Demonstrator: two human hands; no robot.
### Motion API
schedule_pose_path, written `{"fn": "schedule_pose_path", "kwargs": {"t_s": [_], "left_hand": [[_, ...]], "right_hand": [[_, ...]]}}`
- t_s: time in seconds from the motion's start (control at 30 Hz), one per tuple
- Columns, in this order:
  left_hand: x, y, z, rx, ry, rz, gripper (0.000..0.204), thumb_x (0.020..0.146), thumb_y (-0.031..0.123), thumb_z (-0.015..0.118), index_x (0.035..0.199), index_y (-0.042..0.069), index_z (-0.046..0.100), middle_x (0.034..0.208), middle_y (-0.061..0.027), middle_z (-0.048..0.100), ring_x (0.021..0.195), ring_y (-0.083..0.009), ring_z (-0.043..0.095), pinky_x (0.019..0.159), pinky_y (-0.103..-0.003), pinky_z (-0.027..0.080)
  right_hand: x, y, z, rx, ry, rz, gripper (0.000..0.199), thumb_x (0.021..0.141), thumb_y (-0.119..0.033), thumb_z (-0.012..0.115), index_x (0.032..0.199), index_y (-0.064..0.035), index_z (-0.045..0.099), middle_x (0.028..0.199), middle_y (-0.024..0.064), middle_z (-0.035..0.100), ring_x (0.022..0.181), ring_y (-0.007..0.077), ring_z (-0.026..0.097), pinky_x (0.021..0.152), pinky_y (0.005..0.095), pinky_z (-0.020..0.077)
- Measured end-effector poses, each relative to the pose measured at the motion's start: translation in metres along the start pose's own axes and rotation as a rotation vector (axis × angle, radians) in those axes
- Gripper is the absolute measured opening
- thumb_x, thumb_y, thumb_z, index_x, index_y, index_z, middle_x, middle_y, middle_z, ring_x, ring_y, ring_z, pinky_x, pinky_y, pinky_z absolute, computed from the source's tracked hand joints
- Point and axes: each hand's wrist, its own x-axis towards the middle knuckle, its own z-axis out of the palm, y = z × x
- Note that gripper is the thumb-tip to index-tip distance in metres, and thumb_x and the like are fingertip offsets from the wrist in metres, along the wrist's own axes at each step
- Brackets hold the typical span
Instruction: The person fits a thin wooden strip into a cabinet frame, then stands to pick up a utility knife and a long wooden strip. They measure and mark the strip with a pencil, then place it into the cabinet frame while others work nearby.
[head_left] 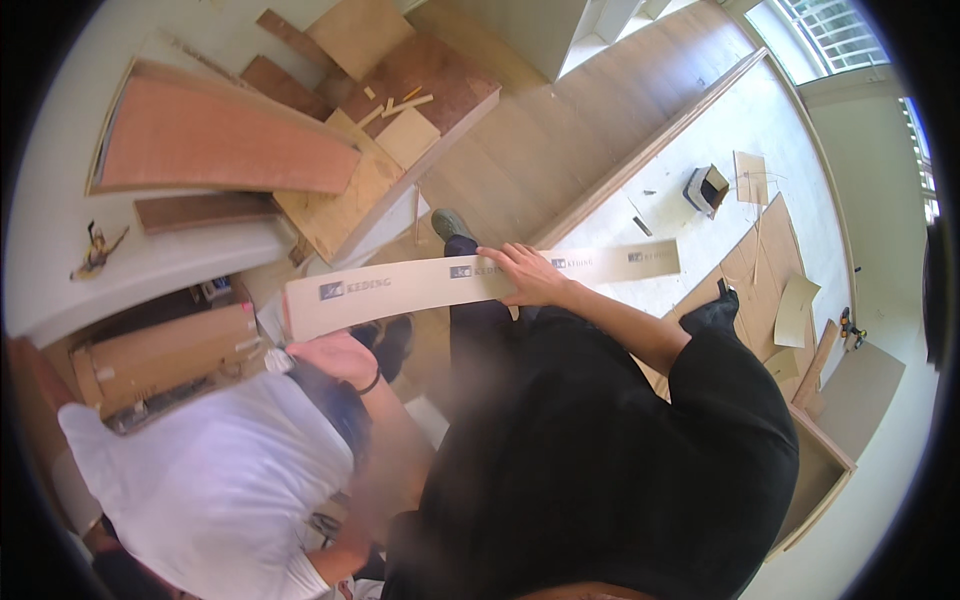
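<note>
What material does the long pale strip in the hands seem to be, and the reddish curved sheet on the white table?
The long pale strip, held by the right hand and the left hand, looks like thin wood veneer or plywood: matte, light tan, slightly bowed. The reddish curved sheet seems to be thin plywood too; its pale edge shows and it bends, though laminate is possible.

The pale beige board strip carries small dark blue printed marks, above reddish-brown plywood.
</note>
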Motion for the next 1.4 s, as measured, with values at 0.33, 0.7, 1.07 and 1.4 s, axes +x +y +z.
{"fn": "schedule_pose_path", "kwargs": {"t_s": [0.33,0.7,1.07,1.4], "left_hand": [[0.172,-0.008,0.175,0.272,-0.631,0.215,0.020,0.095,0.008,0.048,0.113,0.003,0.054,0.108,-0.0135,0.055,0.084,-0.0219,0.052,0.072,-0.034,0.045],[0.245,0.095,0.397,-0.702,-1.888,-0.133,0.032,0.076,0.011,0.064,0.106,0.006,0.054,0.109,-0.0147,0.058,0.090,-0.0291,0.058,0.071,-0.038,0.046],[0.264,-0.572,0.317,1.061,-0.854,-0.454,0.021,0.084,0.010,0.059,0.104,0.005,0.053,0.099,-0.0166,0.064,0.095,-0.0292,0.066,0.078,-0.038,0.053],[0.373,-0.872,0.238,1.525,-0.327,-0.647,0.048,0.087,0.015,0.057,0.133,0.008,0.045,0.125,-0.0226,0.053,0.109,-0.0424,0.061,0.089,-0.051,0.053]], "right_hand": [[0.113,0.101,-0.023,0.128,0.232,0.662,0.104,0.066,-0.033,0.081,0.148,-0.0019,0.026,0.123,0.0249,0.049,0.121,0.0401,0.049,0.104,0.0442,0.0429],[0.107,0.139,-0.061,0.193,0.670,1.079,0.109,0.067,-0.033,0.085,0.148,0.0031,0.022,0.141,0.0282,0.042,0.132,0.0397,0.043,0.111,0.0412,0.0374],[0.060,0.282,-0.030,0.217,0.255,1.093,0.118,0.070,-0.040,0.086,0.147,0.0140,0.015,0.148,0.0363,0.027,0.138,0.0465,0.032,0.115,0.0457,0.0296],[0.080,0.370,-0.091,0.157,0.075,1.242,0.110,0.070,-0.030,0.086,0.145,0.0093,0.016,0.135,0.0313,0.037,0.126,0.0460,0.040,0.105,0.0513,0.0344]]}}
